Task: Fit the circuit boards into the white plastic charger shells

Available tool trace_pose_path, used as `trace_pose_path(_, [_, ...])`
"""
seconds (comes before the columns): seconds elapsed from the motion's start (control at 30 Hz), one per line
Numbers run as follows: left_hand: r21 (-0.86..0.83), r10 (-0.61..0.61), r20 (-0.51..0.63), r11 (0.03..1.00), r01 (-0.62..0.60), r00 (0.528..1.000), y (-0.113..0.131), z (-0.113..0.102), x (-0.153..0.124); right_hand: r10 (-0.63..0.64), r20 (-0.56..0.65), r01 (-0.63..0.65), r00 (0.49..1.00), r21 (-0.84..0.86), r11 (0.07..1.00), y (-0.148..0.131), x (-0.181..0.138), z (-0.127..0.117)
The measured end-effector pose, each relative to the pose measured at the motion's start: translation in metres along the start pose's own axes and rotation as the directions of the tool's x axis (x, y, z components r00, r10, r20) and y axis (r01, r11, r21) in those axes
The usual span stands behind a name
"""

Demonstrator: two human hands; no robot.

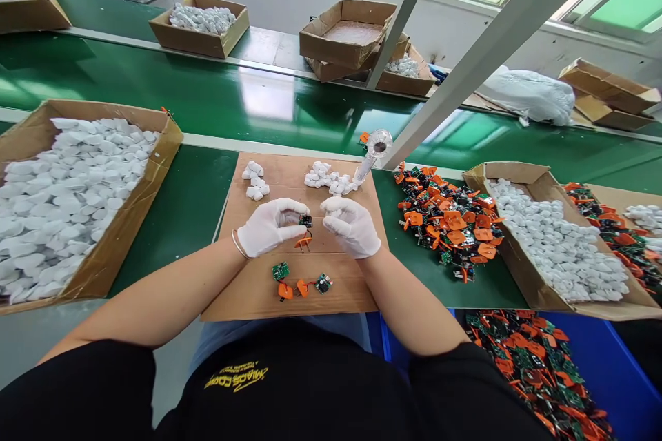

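My gloved left hand (273,226) pinches a small circuit board (305,220) between thumb and fingers. An orange plug piece (304,242) with metal prongs hangs below that board. Just to the right, my gloved right hand (352,226) has its thumb and fingertips drawn together; white glove hides whatever may be in them. Both hands are above a cardboard sheet (248,306). Nearer my body lie a green circuit board (280,271) wired to an orange piece (285,291) and another board (323,283) wired to an orange piece (303,287).
White pieces (257,180) and more white pieces (331,179) sit at the sheet's far edge, beside a clear handheld fan (379,143). Boxes of white pieces stand left (170,145) and right (517,172). A board pile (455,217) and blue bin (610,358) are right; a post (496,34) slants overhead.
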State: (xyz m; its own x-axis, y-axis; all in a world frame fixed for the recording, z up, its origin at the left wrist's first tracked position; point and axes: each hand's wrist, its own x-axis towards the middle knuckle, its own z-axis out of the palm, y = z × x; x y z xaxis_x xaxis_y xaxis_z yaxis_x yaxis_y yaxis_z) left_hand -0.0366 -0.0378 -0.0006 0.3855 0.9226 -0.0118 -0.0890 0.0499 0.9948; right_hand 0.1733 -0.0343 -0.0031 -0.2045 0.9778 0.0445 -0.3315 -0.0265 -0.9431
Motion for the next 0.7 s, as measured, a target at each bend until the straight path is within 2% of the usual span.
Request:
trace_pose_path(0.13, [0.071, 0.013, -0.013, 0.997, -0.012, 1.000, 0.0041, 0.0014, -0.0005, 0.092, -0.007, -0.092, 0.996, -0.052, 0.994, -0.0017, -0.0011, 0.0040])
trace_pose_path(0.27, [0.112, 0.024, -0.013, 0.993, -0.023, 1.000, 0.0063, 0.0022, -0.0012, 0.061, 0.058, -0.056, 0.996, -0.083, 0.995, 0.0007, -0.0032, 0.0061])
trace_pose_path(0.43, [0.137, 0.061, -0.014, 0.989, -0.058, 0.998, 0.0035, 0.0015, -0.0015, 0.013, -0.046, -0.017, 0.999, -0.090, 0.996, 0.0046, -0.0023, 0.0014])
trace_pose_path(0.6, [0.139, 0.113, -0.030, 0.984, -0.107, 0.993, 0.0000, 0.0005, -0.0006, 0.025, 0.085, -0.032, 0.996, 0.079, 0.996, 0.0040, -0.0002, -0.0005])
trace_pose_path(0.7, [0.140, 0.123, -0.031, 0.983, -0.118, 0.992, -0.0013, -0.0011, -0.0003, 0.047, 0.106, -0.063, 0.993, 0.146, 0.987, 0.0056, -0.0001, -0.0029])
